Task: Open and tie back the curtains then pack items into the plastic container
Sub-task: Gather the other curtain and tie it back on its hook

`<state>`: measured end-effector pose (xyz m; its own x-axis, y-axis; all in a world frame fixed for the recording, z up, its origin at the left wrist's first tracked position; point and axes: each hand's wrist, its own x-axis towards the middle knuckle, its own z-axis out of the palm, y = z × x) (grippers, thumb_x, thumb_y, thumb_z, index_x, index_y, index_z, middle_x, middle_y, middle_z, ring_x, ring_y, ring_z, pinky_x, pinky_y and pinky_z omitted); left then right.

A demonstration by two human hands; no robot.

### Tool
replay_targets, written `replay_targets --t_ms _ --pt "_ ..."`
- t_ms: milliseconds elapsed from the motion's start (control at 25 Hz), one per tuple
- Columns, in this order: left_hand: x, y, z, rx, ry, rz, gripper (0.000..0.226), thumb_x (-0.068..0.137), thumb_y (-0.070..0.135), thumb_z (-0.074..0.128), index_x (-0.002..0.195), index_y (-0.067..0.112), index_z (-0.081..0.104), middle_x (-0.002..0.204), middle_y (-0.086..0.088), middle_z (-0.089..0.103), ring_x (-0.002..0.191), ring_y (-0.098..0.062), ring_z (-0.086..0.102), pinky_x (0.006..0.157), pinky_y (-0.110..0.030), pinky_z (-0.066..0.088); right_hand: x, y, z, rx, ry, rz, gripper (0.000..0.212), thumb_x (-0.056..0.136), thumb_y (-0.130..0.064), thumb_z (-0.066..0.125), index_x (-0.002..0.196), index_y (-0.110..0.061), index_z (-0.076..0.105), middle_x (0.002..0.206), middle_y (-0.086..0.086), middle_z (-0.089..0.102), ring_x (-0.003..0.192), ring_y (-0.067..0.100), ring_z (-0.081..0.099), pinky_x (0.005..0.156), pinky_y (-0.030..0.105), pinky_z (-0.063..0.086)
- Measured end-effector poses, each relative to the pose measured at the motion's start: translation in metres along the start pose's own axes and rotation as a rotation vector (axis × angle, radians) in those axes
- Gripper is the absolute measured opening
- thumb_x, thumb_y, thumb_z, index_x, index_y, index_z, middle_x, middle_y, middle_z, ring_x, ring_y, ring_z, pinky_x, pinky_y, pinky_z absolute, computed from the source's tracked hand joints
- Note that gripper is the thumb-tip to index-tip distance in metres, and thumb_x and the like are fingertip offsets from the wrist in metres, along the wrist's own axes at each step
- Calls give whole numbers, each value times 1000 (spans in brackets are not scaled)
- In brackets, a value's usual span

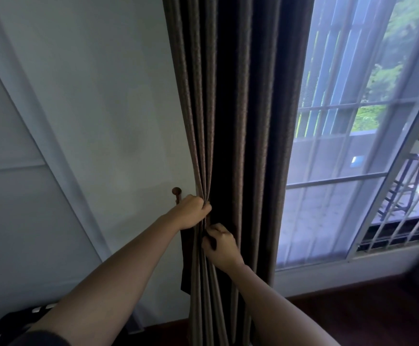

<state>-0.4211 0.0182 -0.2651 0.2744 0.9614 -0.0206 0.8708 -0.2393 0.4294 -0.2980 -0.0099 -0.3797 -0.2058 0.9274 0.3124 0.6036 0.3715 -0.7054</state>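
- At the left edge of the gathered folds, the brown curtain [228,121] is gripped by the left hand [191,212], with the fingers curled tight round the bunched fabric.
- Just below and to the right, the right hand [222,245] is seen with its fingers curled too, and a short dark strip [211,239] is pinched between thumb and fingers. Whether that strip is a separate tie or a fold of the cloth cannot be told.
- Both hands are held close together, almost touching, against the same bundle of pleats.
- At hand height the curtain is drawn into a narrow column, and it is let spread wider above and below.
- It is hung between the white wall [98,96] on the left and the window [353,151] on the right.
- Below the left wrist, a dark flap [185,265] of cloth is seen hanging flat along the curtain's left edge, against the wall.
- A small wooden knob [176,191] is fixed to the wall just left of the left hand's knuckles. Contact between the two cannot be judged.
- Beyond the curtain, the barred window is veiled by a sheer drape [310,221], and greenery is glimpsed outside.
- Dark wooden floor [353,318] is shown at the lower right.
- A black-and-white object [16,318] is caught in the bottom left corner.
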Motion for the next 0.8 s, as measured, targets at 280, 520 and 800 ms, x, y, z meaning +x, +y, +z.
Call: replay_targets --t_ms 280,520,800 --pt "-5 -14 -3 -33 -1 -9 48 100 21 33 54 10 27 54 -5 31 48 -16 30 58 -33 30 69 -38 -90 139 464 25 63 90 -23 59 142 -10 26 143 12 40 129 20 41 106 30 35" --pt "-7 -16 1 -61 5 -4 47 99 22 34 55 11 27 52 -3 31 45 -14 28 50 -29 27 59 -3 -71 43 213 130 21 90 -12 56 111 -13 58 97 8 69 89 24 67 78 31 53" --pt "1 -7 -1 -83 -69 -36 44 99 21 33 57 11 27 55 -4 32 49 -16 29 59 -37 33 7 19 -23 61 72 11 22 88 -8 58 109 -12 66 97 -5 58 89 10 58 78 15 41"
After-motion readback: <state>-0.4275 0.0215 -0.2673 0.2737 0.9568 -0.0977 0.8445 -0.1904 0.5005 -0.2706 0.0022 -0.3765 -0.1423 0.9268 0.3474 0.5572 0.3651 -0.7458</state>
